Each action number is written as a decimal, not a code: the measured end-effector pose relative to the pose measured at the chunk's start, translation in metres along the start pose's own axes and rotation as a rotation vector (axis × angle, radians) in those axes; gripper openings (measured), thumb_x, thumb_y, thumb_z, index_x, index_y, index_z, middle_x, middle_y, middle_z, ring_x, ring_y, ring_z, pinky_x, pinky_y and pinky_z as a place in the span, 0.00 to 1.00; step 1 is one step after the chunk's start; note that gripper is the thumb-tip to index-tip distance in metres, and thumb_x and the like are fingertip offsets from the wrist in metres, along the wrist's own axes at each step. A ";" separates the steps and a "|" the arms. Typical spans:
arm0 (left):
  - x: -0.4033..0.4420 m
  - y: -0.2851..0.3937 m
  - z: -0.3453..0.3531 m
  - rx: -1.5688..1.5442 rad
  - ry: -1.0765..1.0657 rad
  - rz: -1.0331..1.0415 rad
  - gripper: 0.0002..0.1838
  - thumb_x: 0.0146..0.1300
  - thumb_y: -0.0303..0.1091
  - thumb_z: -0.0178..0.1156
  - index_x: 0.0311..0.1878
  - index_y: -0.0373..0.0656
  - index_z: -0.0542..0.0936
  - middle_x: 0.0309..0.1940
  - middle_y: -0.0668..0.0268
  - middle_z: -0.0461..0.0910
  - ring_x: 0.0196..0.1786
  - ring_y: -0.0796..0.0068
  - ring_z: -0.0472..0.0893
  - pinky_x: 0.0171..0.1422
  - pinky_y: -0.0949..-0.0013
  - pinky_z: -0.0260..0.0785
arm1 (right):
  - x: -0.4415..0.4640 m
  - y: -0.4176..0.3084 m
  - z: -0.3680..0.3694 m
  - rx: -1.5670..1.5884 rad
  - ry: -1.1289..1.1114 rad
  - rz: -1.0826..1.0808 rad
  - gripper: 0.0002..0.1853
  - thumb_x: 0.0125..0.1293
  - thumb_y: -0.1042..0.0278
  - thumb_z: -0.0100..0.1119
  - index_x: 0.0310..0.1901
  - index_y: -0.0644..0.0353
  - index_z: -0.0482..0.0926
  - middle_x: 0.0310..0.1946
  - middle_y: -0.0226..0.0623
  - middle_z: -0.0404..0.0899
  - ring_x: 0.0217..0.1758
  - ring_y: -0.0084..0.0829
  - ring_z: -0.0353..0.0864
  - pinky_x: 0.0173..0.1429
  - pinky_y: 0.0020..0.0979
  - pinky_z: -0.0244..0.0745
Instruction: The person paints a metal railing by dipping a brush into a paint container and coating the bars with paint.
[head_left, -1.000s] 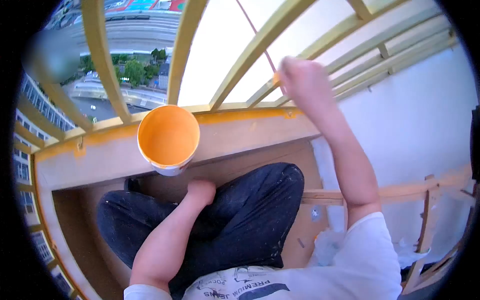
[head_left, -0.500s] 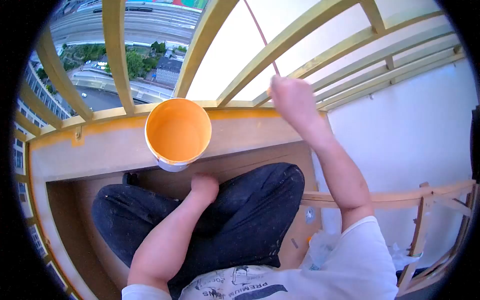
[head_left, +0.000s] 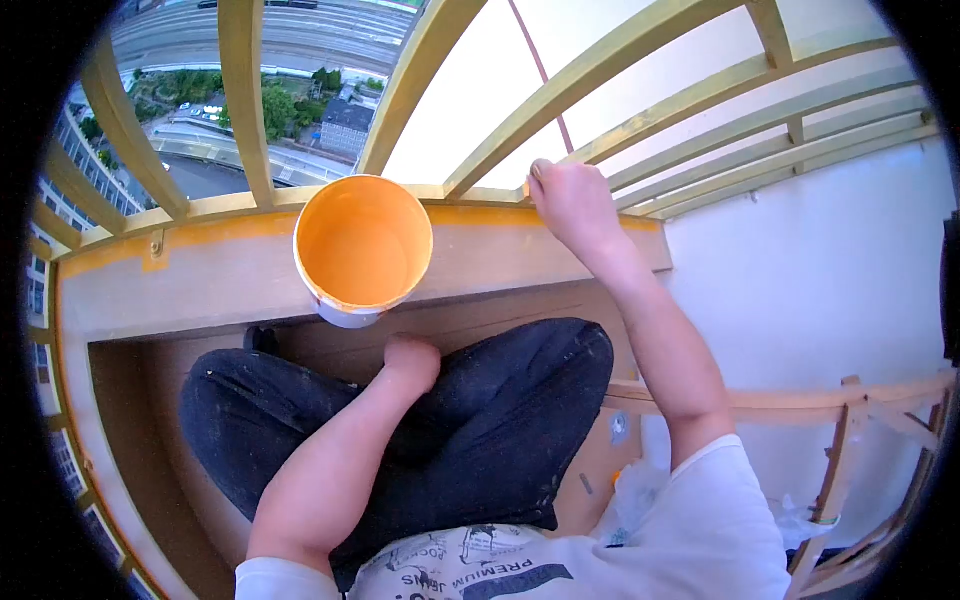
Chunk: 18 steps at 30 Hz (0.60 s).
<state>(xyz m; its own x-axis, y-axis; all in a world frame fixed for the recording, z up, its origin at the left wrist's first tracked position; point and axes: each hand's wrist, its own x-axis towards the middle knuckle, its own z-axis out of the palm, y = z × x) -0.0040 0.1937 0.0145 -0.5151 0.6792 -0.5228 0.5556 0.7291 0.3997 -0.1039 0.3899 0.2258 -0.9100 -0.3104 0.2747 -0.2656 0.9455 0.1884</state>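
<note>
My right hand (head_left: 577, 203) is closed near the bottom rail of the yellowish railing (head_left: 500, 150), at the upper right of the ledge. Whatever its fingers hold, if anything, is hidden from the camera. In my lap, my left hand (head_left: 412, 362) hangs between my bent legs, its fingers turned down out of sight. Just beyond it stands a white bucket (head_left: 350, 316), upright against the ledge by the railing. Orange paint (head_left: 365, 262) coats the inside of the bucket and lies within it.
Orange paint marks run along the ledge (head_left: 230, 280) below the rail. My crossed legs (head_left: 470, 420) fill the space before it. On the right are a white wall (head_left: 790, 270), a wooden rail (head_left: 780, 400) and a clear plastic bag (head_left: 640, 492). Beyond the bars, far below, lie streets and buildings.
My right hand has come down a little and slightly left relative to the railing, staying closed. The view has shifted slightly. My left hand keeps its place in my lap.
</note>
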 end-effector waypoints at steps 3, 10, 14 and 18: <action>0.005 -0.004 0.003 -0.048 0.009 -0.010 0.13 0.62 0.33 0.57 0.44 0.42 0.87 0.46 0.52 0.85 0.52 0.52 0.84 0.55 0.52 0.77 | 0.010 -0.005 -0.013 -0.035 -0.020 0.127 0.10 0.63 0.70 0.55 0.26 0.64 0.78 0.20 0.50 0.79 0.26 0.49 0.83 0.35 0.45 0.80; 0.005 -0.003 0.009 0.000 0.065 -0.021 0.14 0.64 0.34 0.54 0.44 0.43 0.87 0.46 0.54 0.85 0.50 0.52 0.84 0.55 0.53 0.77 | 0.019 -0.008 0.003 -0.032 -0.037 0.142 0.09 0.61 0.71 0.57 0.26 0.65 0.79 0.20 0.51 0.79 0.27 0.49 0.84 0.37 0.46 0.80; 0.004 0.000 0.008 0.000 0.005 0.035 0.14 0.65 0.34 0.53 0.44 0.44 0.87 0.47 0.54 0.85 0.51 0.54 0.84 0.55 0.53 0.77 | 0.016 -0.005 0.029 -0.101 -0.092 0.060 0.08 0.60 0.71 0.56 0.28 0.66 0.81 0.22 0.51 0.81 0.29 0.48 0.84 0.38 0.45 0.80; 0.006 -0.002 0.009 -0.044 0.005 -0.030 0.14 0.65 0.35 0.53 0.44 0.44 0.87 0.47 0.55 0.86 0.52 0.55 0.84 0.54 0.55 0.77 | 0.018 -0.011 0.019 0.215 -0.079 0.110 0.08 0.60 0.72 0.56 0.26 0.65 0.80 0.22 0.50 0.81 0.29 0.48 0.84 0.38 0.46 0.80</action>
<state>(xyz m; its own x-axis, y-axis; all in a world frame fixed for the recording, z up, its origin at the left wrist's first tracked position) -0.0026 0.1958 0.0036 -0.5343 0.6573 -0.5315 0.5105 0.7521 0.4168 -0.1233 0.3752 0.2112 -0.9570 -0.2035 0.2067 -0.2172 0.9750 -0.0459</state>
